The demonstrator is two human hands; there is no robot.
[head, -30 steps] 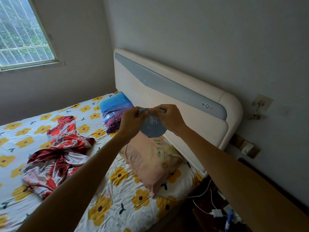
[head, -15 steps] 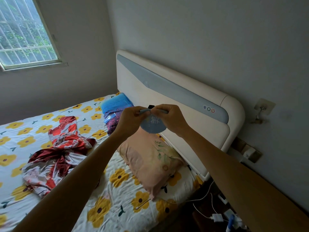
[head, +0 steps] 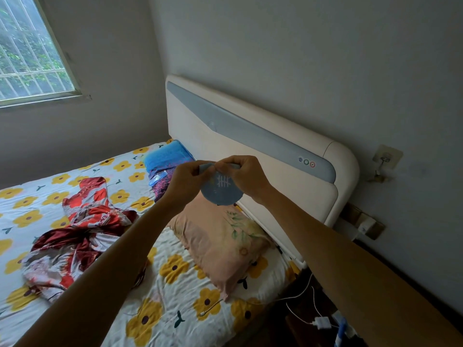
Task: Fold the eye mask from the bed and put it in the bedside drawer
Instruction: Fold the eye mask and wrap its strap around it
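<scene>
A pale blue eye mask [head: 221, 191] with white stitched eyelashes hangs folded in half in the air above the pink pillow [head: 220, 239]. My left hand [head: 186, 181] pinches its upper left edge. My right hand [head: 246, 176] pinches its upper right edge, fingers close to those of the left. The rounded lower half of the mask shows between the two hands. The bedside drawer is out of sight; only a dark cabinet top [head: 313, 319] shows at the lower right.
The bed has a white sheet [head: 175, 306] with yellow flowers, a crumpled red floral garment [head: 77, 236], and a blue pillow [head: 167, 156]. A cream headboard [head: 250, 151] stands against the wall. White charger cables [head: 308, 309] trail beside the bed. A window [head: 30, 51] is at upper left.
Both hands have stayed together on the mask, holding it at about the same height. The camera has shifted slightly, so the bed and headboard sit a little differently in view.
</scene>
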